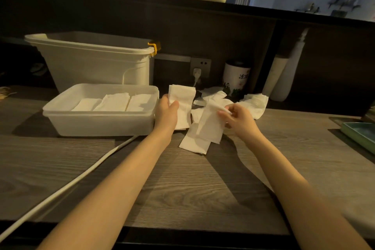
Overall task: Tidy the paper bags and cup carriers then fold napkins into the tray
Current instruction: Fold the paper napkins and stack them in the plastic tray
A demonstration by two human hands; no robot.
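Folding is well under way: three folded napkins [113, 102] already lie side by side in the tray [97, 126] toward the desk's [182, 189] left, while a loose heap of napkins [253, 103] waits near the back edge; no paper bags or cup carriers show. Left hand [167, 114] grips a folded stack [182, 97] upright, thumb curled across it, just beside the tray. Right hand [238, 118] pinches the top edge of a half-folded napkin [209, 128] between thumb and fingertips.

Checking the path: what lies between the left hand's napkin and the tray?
Nothing; in the head view the folded napkin in the left hand is right beside the tray.
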